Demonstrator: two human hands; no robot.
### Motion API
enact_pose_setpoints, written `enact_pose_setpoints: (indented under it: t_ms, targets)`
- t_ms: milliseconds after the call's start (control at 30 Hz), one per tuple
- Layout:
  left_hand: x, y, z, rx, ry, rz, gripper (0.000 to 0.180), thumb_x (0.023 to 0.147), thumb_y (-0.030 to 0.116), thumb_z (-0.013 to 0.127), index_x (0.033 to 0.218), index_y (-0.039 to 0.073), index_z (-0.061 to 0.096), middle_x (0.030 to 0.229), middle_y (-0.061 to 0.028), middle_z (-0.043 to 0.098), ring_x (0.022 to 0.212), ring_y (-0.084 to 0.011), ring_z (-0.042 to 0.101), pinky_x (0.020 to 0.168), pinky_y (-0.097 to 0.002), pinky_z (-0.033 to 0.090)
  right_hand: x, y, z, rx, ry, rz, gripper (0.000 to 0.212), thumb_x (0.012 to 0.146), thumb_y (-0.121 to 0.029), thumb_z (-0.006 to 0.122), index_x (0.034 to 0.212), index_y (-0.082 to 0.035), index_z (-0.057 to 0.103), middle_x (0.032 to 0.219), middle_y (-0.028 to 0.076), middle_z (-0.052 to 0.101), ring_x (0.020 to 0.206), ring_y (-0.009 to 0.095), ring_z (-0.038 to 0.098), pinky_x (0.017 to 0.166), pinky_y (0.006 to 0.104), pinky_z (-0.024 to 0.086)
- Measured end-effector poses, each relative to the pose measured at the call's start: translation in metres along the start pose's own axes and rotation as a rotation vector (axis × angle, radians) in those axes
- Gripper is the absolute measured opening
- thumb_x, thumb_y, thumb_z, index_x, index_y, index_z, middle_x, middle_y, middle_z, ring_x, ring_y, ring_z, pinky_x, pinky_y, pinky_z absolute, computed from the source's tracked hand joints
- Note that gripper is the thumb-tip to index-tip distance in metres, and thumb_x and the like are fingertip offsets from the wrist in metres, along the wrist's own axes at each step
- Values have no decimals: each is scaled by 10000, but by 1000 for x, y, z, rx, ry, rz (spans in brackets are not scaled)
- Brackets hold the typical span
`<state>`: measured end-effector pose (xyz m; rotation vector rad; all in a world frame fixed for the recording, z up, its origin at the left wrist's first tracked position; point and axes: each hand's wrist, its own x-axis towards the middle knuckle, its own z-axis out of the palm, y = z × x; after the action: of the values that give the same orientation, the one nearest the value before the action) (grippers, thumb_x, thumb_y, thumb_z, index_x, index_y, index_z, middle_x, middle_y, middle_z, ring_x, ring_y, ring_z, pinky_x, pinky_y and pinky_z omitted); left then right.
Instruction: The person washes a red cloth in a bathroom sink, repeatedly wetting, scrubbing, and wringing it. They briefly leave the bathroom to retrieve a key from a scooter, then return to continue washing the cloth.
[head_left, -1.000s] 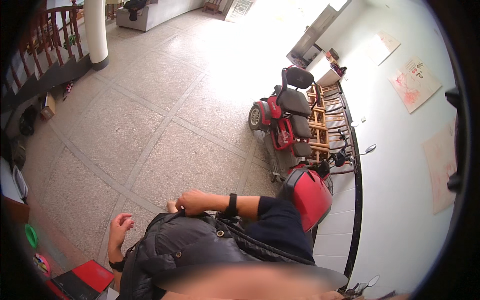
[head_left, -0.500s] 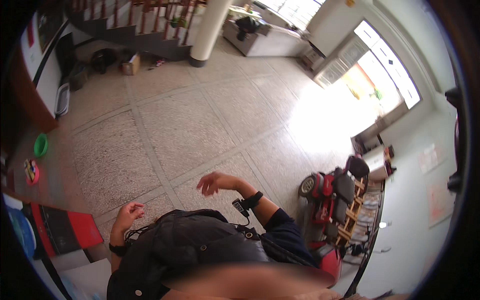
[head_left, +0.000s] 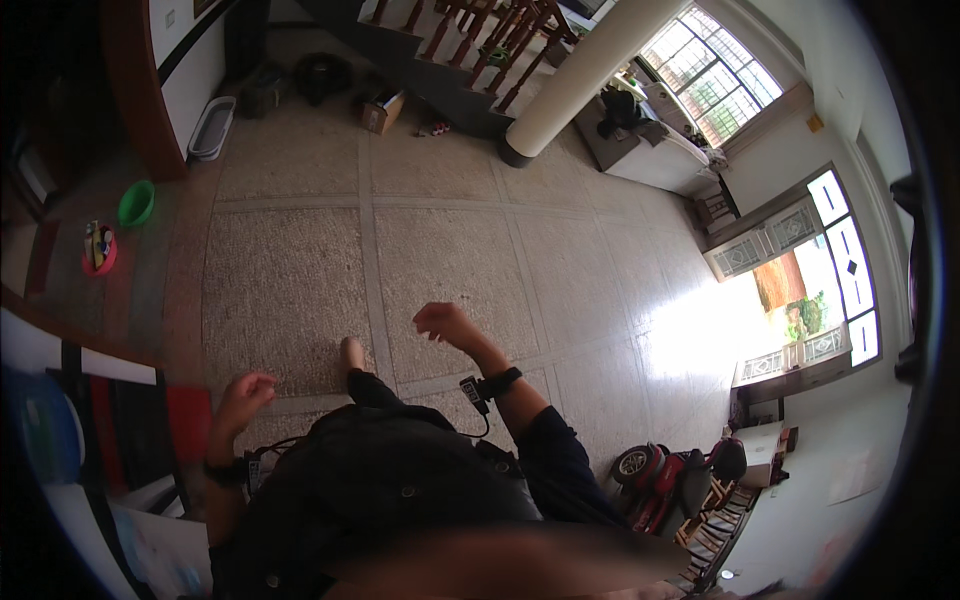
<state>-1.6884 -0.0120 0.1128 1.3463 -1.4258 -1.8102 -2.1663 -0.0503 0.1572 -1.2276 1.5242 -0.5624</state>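
Observation:
My left hand (head_left: pixel 245 398) is raised at the lower left, beside the red and black panel, its fingers loosely bent with nothing in them. Further forward, my right hand (head_left: pixel 447 325) hangs in the air over the floor, empty, with its fingers relaxed and curled a little. A black strap with a small device (head_left: pixel 478 392) is on my right wrist, and a dark band (head_left: pixel 228 470) circles the left one. One of my feet (head_left: pixel 352 354) shows ahead of my dark jacket (head_left: pixel 390 480).
A green basin (head_left: pixel 137 203) and a pink basin (head_left: pixel 99 262) with items stand at left. A white pillar (head_left: pixel 590 75) rises by the stairs; a cardboard box (head_left: pixel 383 112) is near them. At right are an open door (head_left: pixel 770 243) and a red mobility scooter (head_left: pixel 670 487).
My view has turned right, and the room's things sit differently in it. A foot has come into sight in front. Both hands are a little higher in the picture.

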Motion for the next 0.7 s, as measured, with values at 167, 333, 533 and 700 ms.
enact_pose_setpoints:
  t_ms: [167, 333, 533, 700]
  targets:
    - [37, 14, -60, 17, 183, -187, 280, 959, 193, 596, 1165, 4, 607, 1001, -87, 683, 875, -155, 653, 763, -310, 531, 111, -53, 35, -209, -715, 18, 248, 899, -246, 654, 1099, -109, 709, 933, 10, 702, 845, 137, 633, 710, 308, 512]
    - [64, 48, -92, -156, 403, -39, 277, 980, 197, 594, 1181, 9, 619, 991, -74, 692, 899, -155, 664, 780, -302, 534, 220, -130, 56, -222, -1031, -91, 325, 926, -348, 618, 1122, -105, 711, 959, 32, 687, 849, 136, 614, 696, 316, 506]
    - [94, 94, -150, -118, 575, -30, 246, 937, 177, 642, 1097, -10, 659, 949, -98, 696, 867, -148, 671, 771, -305, 530, 337, -203, 82, -187, -1234, 90, 263, 922, -309, 642, 1071, -103, 710, 886, -15, 658, 815, 105, 580, 671, 284, 480]
    - [127, 102, -240, -109, 570, -32, 303, 944, 238, 641, 1141, 9, 649, 944, -90, 701, 873, -159, 674, 786, -318, 526, 417, -261, 145, -175, -1210, 153, 121, 828, -152, 756, 864, -63, 683, 763, -62, 595, 725, 63, 536, 667, 238, 425]
